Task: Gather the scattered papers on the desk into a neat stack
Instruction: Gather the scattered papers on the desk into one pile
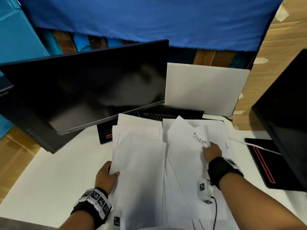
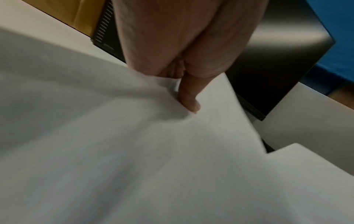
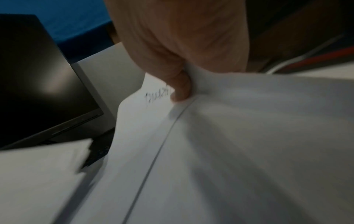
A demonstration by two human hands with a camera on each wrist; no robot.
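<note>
Two bundles of papers, not yet one stack. Left hand (image 1: pixel 106 177) pinches the left bundle (image 1: pixel 139 163), thumb on top, in front of the monitor (image 1: pixel 86 90). Right hand (image 1: pixel 211 151) pinches the right bundle (image 1: pixel 184 156), right of the monitor base. Sheets still fanned and skewed; merging and squaring left, I judge. No containers visible.
</note>
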